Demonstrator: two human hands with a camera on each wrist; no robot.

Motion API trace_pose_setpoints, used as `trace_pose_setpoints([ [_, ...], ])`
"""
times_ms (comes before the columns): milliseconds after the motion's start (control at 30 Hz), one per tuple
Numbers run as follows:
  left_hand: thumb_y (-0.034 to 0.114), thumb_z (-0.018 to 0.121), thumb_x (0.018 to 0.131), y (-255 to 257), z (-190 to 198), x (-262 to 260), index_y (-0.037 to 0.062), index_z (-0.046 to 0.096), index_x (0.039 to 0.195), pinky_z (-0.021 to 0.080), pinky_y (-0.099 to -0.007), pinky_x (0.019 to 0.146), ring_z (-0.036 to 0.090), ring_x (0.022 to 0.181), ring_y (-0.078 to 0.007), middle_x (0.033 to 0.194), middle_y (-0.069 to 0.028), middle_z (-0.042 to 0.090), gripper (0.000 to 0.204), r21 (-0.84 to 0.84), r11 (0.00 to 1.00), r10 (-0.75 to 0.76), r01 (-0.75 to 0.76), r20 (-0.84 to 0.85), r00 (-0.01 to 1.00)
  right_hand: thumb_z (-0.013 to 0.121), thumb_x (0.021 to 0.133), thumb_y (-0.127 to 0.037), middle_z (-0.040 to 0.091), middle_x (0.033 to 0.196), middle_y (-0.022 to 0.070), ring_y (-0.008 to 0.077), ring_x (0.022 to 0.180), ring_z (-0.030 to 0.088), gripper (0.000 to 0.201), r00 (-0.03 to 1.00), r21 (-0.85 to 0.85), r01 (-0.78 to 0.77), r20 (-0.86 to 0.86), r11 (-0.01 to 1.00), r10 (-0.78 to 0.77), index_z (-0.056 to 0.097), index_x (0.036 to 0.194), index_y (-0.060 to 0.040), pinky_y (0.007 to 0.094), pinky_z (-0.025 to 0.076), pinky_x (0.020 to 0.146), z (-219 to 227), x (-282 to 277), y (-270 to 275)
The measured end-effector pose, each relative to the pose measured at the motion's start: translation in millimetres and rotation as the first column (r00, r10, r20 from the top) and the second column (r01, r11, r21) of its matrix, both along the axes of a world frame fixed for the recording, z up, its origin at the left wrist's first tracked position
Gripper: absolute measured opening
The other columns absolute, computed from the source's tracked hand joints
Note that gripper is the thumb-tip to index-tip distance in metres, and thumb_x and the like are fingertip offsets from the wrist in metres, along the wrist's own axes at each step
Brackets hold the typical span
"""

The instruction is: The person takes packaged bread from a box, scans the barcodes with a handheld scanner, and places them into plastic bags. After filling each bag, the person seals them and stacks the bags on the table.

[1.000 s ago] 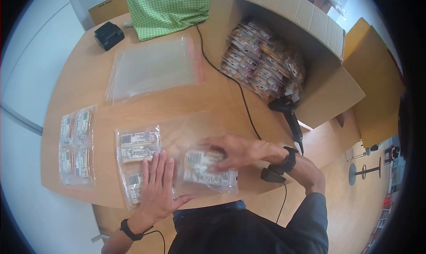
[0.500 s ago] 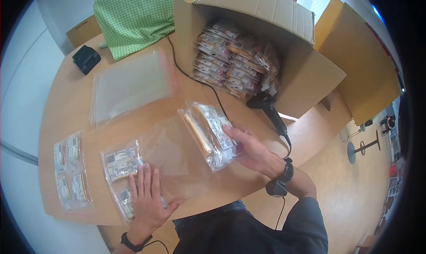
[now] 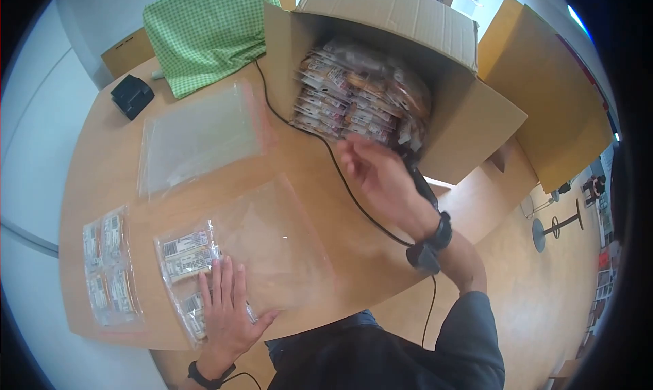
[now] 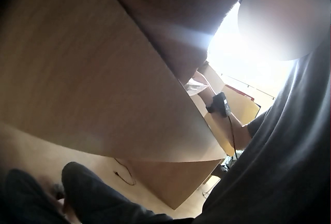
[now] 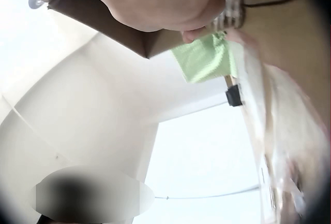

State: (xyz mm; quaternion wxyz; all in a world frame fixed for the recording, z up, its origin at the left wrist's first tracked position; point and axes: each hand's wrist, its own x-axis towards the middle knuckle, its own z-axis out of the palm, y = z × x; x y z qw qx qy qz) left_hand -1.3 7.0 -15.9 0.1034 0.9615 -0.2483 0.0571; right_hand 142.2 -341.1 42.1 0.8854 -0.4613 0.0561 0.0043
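Observation:
In the head view my left hand (image 3: 233, 315) lies flat, fingers spread, on a large clear plastic bag (image 3: 272, 233) near the table's front edge. Labelled packets (image 3: 185, 254) sit inside the bag's left part, some covered by that hand. My right hand (image 3: 384, 186) is raised before the cardboard box (image 3: 469, 128), blurred, its fingers loosely bent with nothing seen in them. Inside the box are stacked many labelled packets (image 3: 326, 104), with blurred clear plastic (image 3: 360, 56) over the top of the pile. A black handheld scanner (image 3: 426, 189) is partly hidden behind the right hand.
At the far left lies a filled bag of labelled packets (image 3: 112, 271). Flat clear bags (image 3: 201, 141) are stacked toward the back, near a black device (image 3: 132, 96) and a green checked cloth (image 3: 211, 36). A black cable (image 3: 337, 169) crosses the table.
My right hand carried the packets up from the clear bag and now shows none, having moved toward the box. Blurred plastic now covers the pile's top. The left hand stays on the bag.

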Motion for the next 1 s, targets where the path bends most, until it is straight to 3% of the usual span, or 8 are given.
trace_pose_setpoints([
  [200, 0.067, 0.058, 0.094, -0.2, 0.0, 1.1, -0.0049, 0.028, 0.159, 0.011, -0.0655, 0.124, 0.024, 0.155, -0.0456, 0.164, -0.0300, 0.029, 0.102, 0.020, 1.000, -0.002, 0.002, -0.010, 1.000, 0.052, 0.108, -0.011, 0.067, 0.118, 0.0130, 0.0179, 0.098, 0.065, 0.027, 0.993, 0.089, 0.093, -0.083, 0.992, -0.086, 0.056, 0.132, 0.0002, 0.0298, 0.055, 0.085, -22.8, -9.7, -10.8],
  [333, 0.067, 0.060, 0.093, -2.4, -0.9, -0.7, -0.0049, 0.030, 0.158, 0.013, -0.0654, 0.124, 0.024, 0.154, -0.0461, 0.164, -0.0297, 0.030, 0.101, 0.010, 1.000, 0.023, -0.023, -0.022, 0.999, 0.055, 0.108, -0.016, 0.069, 0.113, 0.0112, 0.0181, 0.095, 0.066, 0.029, 0.993, -0.234, -0.095, -0.095, 0.968, 0.075, 0.057, 0.131, 0.0011, 0.0299, 0.054, 0.085, -16.8, -48.7, 5.5],
  [433, 0.067, 0.061, 0.092, 2.2, -1.4, -0.2, -0.0043, 0.031, 0.158, 0.013, -0.0654, 0.123, 0.024, 0.155, -0.0461, 0.164, -0.0289, 0.030, 0.102, 0.003, 0.999, 0.045, -0.044, -0.031, 0.999, 0.059, 0.107, -0.017, 0.071, 0.108, 0.0097, 0.0177, 0.093, 0.068, 0.031, 0.939, -0.546, -0.307, -0.039, 0.780, 0.342, 0.058, 0.133, 0.0012, 0.0314, 0.055, 0.085, -35.7, -71.8, 17.1],
  [500, 0.068, 0.061, 0.092, 1.3, -1.0, 0.6, -0.0032, 0.031, 0.159, 0.013, -0.0653, 0.123, 0.024, 0.155, -0.0459, 0.165, -0.0282, 0.029, 0.102, -0.004, 1.000, 0.017, -0.018, -0.032, 0.999, 0.060, 0.106, -0.015, 0.071, 0.108, 0.0113, 0.0188, 0.098, 0.069, 0.034, 0.765, -0.828, -0.451, -0.165, 0.334, 0.623, 0.056, 0.137, -0.0008, 0.0334, 0.056, 0.086, -21.1, -82.2, 25.4],
  [533, 0.068, 0.061, 0.092, 1.3, -1.1, 0.5, -0.0024, 0.030, 0.159, 0.013, -0.0651, 0.123, 0.024, 0.155, -0.0457, 0.165, -0.0276, 0.028, 0.102, 0.001, 1.000, 0.020, -0.020, -0.039, 0.999, 0.059, 0.106, -0.014, 0.070, 0.115, 0.0136, 0.0207, 0.103, 0.070, 0.039, 0.742, -0.851, -0.415, -0.114, 0.321, 0.660, 0.053, 0.143, -0.0030, 0.0353, 0.057, 0.088, -18.1, -84.0, 31.2],
  [767, 0.072, 0.058, 0.091, 2.1, -2.2, -0.2, -0.0011, 0.031, 0.159, 0.014, -0.0659, 0.124, 0.024, 0.155, -0.0463, 0.165, -0.0284, 0.029, 0.103, -0.015, 0.999, 0.034, -0.035, -0.034, 0.999, 0.056, 0.107, -0.011, 0.067, 0.127, 0.0140, 0.0210, 0.106, 0.071, 0.044, 0.818, -0.840, -0.313, -0.002, 0.443, 0.575, 0.047, 0.149, -0.0016, 0.0365, 0.058, 0.091, -27.6, -63.6, 52.2],
  [833, 0.072, 0.057, 0.092, 2.4, -0.5, 0.1, -0.0015, 0.031, 0.159, 0.014, -0.0660, 0.124, 0.023, 0.154, -0.0472, 0.165, -0.0285, 0.029, 0.103, -0.008, 1.000, -0.001, 0.000, -0.034, 0.999, 0.059, 0.107, -0.013, 0.068, 0.126, 0.0142, 0.0216, 0.101, 0.073, 0.049, 0.616, -0.523, -0.745, -0.302, 0.414, 0.727, 0.044, 0.151, -0.0015, 0.0369, 0.059, 0.092, -24.5, -56.3, 59.9],
  [1000, 0.069, 0.062, 0.091, 10.7, 18.1, -9.9, 0.0048, 0.030, 0.162, 0.016, -0.0680, 0.122, 0.021, 0.155, -0.0483, 0.167, -0.0267, 0.025, 0.101, -0.014, 0.995, -0.101, 0.100, -0.095, 0.990, 0.068, 0.102, -0.016, 0.071, 0.121, 0.0144, 0.0220, 0.095, 0.074, 0.059, 0.461, -0.625, -0.738, -0.191, 0.254, 0.867, 0.043, 0.154, -0.0046, 0.0369, 0.058, 0.090, -35.5, -42.3, 82.4],
])
